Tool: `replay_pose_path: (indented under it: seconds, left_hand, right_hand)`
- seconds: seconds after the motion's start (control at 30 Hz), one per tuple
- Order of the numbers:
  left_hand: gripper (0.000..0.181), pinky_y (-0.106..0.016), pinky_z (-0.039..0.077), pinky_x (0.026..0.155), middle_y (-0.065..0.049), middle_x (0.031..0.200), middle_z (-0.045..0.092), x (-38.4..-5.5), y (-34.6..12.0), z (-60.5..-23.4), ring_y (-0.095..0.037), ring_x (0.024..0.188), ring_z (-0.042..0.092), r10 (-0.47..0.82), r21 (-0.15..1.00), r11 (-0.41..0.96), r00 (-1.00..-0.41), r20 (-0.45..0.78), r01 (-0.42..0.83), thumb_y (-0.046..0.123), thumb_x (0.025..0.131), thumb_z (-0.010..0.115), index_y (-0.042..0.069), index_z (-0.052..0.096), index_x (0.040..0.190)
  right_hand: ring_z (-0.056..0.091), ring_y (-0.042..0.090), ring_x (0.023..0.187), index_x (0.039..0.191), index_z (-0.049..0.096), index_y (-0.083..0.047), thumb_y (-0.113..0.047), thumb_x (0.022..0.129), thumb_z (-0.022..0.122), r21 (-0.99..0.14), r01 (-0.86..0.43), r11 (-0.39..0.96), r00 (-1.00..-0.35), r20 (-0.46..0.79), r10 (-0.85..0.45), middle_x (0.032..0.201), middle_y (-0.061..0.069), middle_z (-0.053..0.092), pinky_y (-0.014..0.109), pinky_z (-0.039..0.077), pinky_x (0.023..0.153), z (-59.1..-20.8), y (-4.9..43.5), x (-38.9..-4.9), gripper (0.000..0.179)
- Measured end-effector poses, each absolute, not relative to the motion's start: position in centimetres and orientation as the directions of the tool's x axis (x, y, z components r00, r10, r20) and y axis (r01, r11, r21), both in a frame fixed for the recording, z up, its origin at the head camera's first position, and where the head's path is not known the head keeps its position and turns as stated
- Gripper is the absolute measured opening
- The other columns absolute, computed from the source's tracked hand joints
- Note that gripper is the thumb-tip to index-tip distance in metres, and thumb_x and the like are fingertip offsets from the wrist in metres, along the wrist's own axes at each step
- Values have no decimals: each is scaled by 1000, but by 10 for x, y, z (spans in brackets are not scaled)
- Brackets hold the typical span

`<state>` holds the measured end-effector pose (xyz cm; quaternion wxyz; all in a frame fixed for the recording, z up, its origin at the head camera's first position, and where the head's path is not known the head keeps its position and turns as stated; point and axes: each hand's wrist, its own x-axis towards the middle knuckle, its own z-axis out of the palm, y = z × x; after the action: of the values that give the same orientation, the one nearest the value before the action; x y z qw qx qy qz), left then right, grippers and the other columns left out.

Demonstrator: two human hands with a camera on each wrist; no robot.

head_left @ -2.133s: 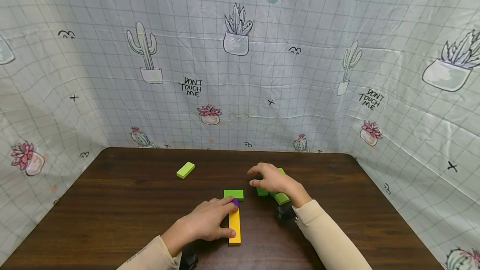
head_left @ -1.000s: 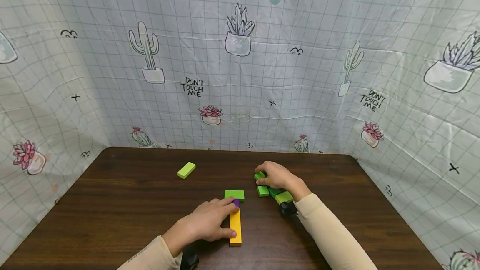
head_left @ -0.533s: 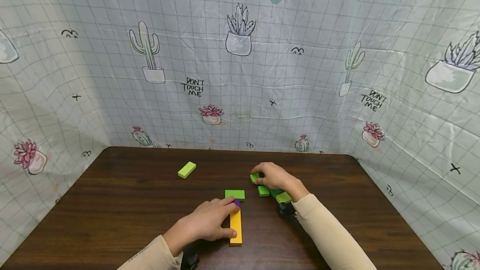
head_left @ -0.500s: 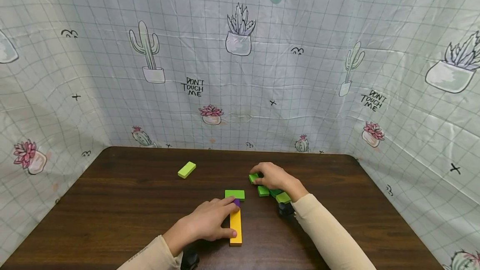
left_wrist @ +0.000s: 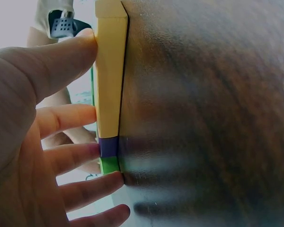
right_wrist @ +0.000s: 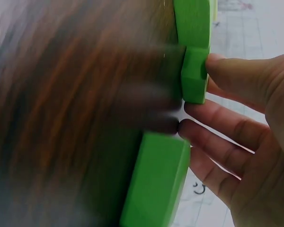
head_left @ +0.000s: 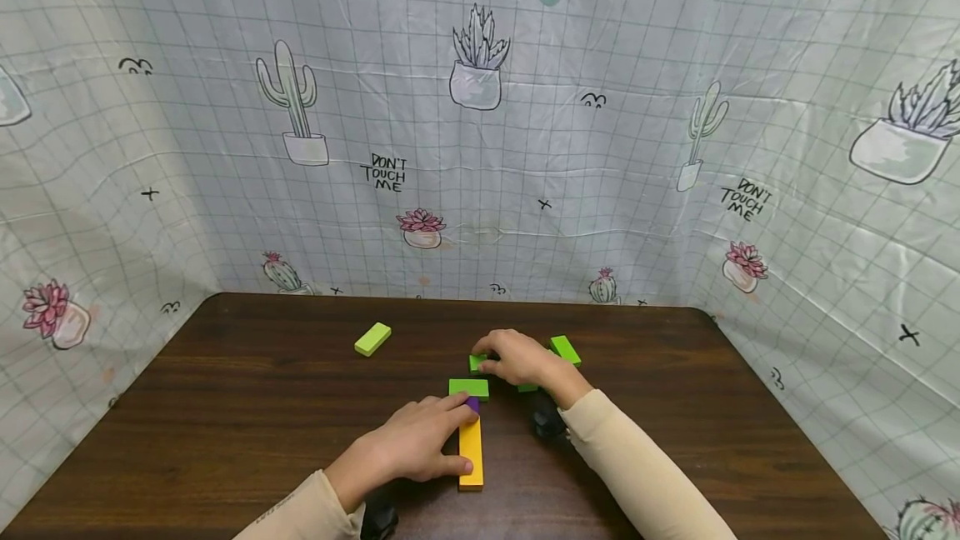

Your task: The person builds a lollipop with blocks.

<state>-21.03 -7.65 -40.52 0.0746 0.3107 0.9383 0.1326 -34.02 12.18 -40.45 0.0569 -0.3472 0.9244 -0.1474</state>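
Thumb and fingers loosely spread, the left hand rests on the yellow block without closing round it. Its thumb touches that block toward the near end, while fingertips reach the far end and the purple block adjoining it. The right hand, beyond the yellow block and a little to its right, pinches a small green block between thumb and index finger, its remaining fingers slightly bent; whether that block touches the table cannot be told.

Straight off the yellow block's far end comes the purple block, partly covered by fingers, then a crosswise green block, so the three make a T. The small green block is farther out along that line, near the crosswise one. Beyond the yellow block and to its right lie a bright green block and another green block mostly hidden by the right hand. A lime block lies well apart, beyond the yellow block and to its left.

Cream sleeves cover both arms. Under the yellow block is a dark wood-grained table; well beyond it hangs a pale gridded curtain printed with potted plants.
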Motion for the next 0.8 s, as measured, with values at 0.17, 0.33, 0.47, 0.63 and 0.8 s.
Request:
replay_pose_path:
  seconds: [0.17,0.33,0.47,0.63,0.8]
  left_hand:
    - [62,-51,40,98,-7,149,39,-211,-77,-406,-31,128,45,606,293,770,-793,-57,567,55,85,64,20,53,136]
    - [63,-50,41,98,-7,149,39,-211,-77,-406,-30,127,46,609,285,769,-791,-56,572,55,85,64,20,53,136]
    - [63,-50,41,97,-6,149,39,-211,-77,-406,-30,126,46,612,288,767,-788,-60,574,56,85,64,20,53,136]
    - [64,-50,41,97,-5,149,38,-212,-78,-405,-30,126,46,614,293,765,-787,-63,573,56,85,64,19,53,136]
    - [64,-51,41,98,-6,150,38,-213,-79,-406,-30,127,45,611,295,767,-788,-68,569,55,85,64,19,52,136]
  right_hand:
    - [59,18,106,122,66,-13,-24,94,63,-309,-646,698,-735,6,-678,116,1,63,35,49,89,-406,113,-339,30]
    - [60,13,100,121,66,-14,-25,94,63,-321,-657,682,-722,7,-692,114,-1,64,31,50,84,-409,107,-340,30]
    - [60,11,96,121,66,-15,-26,94,63,-326,-656,680,-721,4,-693,111,-2,64,29,50,82,-410,105,-340,30]
    - [60,12,96,120,67,-14,-26,94,63,-322,-670,669,-710,15,-704,109,-1,64,30,50,84,-410,103,-339,29]
    - [60,12,98,120,66,-14,-26,93,63,-312,-680,664,-704,24,-710,109,-1,64,30,49,86,-410,101,-338,30]
